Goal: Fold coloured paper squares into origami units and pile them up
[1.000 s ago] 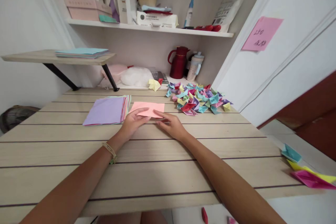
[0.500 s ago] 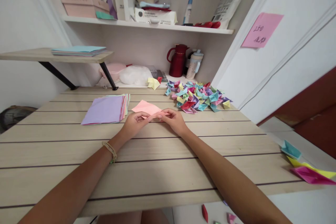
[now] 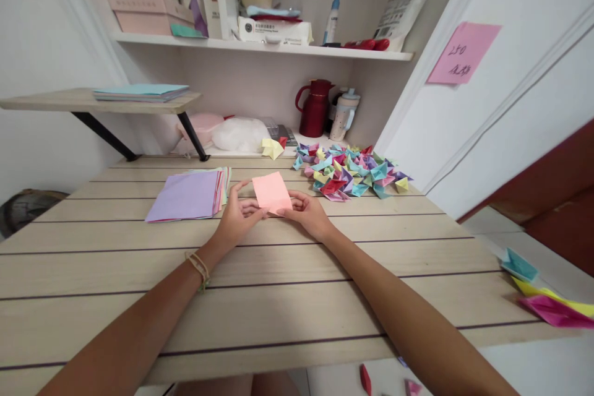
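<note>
A small salmon-pink square of folded paper [image 3: 273,192] is held up just above the table between my hands. My left hand [image 3: 240,210] is at its lower left corner, thumb along the bottom edge and index finger raised beside the left side. My right hand [image 3: 307,211] pinches the lower right corner, with the thumb in front and fingers behind. To the left lies a stack of coloured paper sheets [image 3: 183,197], lavender on top. A heap of folded paper boats [image 3: 348,170] in many colours sits to the right, beyond my right hand.
A slatted wooden table [image 3: 278,297] lies under my arms. A raised side shelf [image 3: 55,98] holds blue sheets [image 3: 139,92]. At the back stand a red jug [image 3: 315,108], a tumbler [image 3: 344,114] and a yellow folded paper [image 3: 271,148]. More paper boats [image 3: 557,309] are at the right edge.
The pink paper has gone from a wider, pointed shape lying low to a compact square tilted up towards me. The fingers of my left hand have spread out more.
</note>
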A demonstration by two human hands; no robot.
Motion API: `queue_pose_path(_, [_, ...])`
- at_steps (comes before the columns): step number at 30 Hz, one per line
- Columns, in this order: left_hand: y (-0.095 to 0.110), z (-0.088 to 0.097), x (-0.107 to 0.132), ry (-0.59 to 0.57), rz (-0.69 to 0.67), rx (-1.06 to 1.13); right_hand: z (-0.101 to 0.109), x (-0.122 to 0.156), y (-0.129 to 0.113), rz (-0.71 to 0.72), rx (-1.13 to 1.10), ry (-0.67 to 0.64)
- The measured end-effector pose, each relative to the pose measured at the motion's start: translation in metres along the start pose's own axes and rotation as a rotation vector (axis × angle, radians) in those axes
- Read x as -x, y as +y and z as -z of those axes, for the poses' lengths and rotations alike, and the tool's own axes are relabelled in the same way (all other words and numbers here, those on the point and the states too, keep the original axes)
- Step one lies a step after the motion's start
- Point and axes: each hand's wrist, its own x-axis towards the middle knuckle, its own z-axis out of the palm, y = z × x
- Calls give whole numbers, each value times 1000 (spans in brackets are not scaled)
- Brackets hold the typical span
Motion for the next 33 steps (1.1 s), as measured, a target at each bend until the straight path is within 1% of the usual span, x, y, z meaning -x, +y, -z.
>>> queue_pose_path(2, [-1, 2, -3, 35, 37, 32, -2, 1, 0, 39, 49, -14])
queue_pose_path(3, [-1, 2, -4, 27, 62, 36, -2, 2, 1, 61, 79, -18])
queue_pose_path(5, [-1, 3, -5, -40, 108, 17, -2, 2, 2, 109, 135, -16])
queue_pose_path(8, [1, 1, -4, -181, 144, -20, -2, 2, 3, 190, 205, -15])
queue_pose_path(11, [5, -2, -1, -221, 149, 10, 0, 0, 2, 289, 299, 13])
queue_pose_path(13, [7, -4, 1, -199, 116, 26, 1, 0, 0, 335, 371, 57])
queue_pose_path(15, [7, -5, 1, -156, 76, 17, 2, 1, -1, 336, 418, 86])
queue_pose_path(18, [2, -5, -1, -92, 56, 34, 2, 3, -3, 295, 422, 58])
queue_pose_path(21, [-2, -5, -1, -77, 53, 78, 0, 4, -5, 251, 345, -15])
queue_pose_path(23, [-1, -4, 0, -54, 60, 78, -2, 4, -6, 210, 264, -31])
queue_pose_path(25, [2, -3, 0, -11, 72, 31, -3, 4, -6, 162, 210, -2])
queue_pose_path(28, [5, -1, 0, 64, 59, -60, -3, 4, -4, 114, 210, 78])
queue_pose_path(30, [4, 0, -2, 92, 36, -60, -2, 3, -1, 102, 187, 115])
queue_pose_path(33, [2, 0, -3, 92, 17, -3, -2, 1, 2, 96, 75, 113])
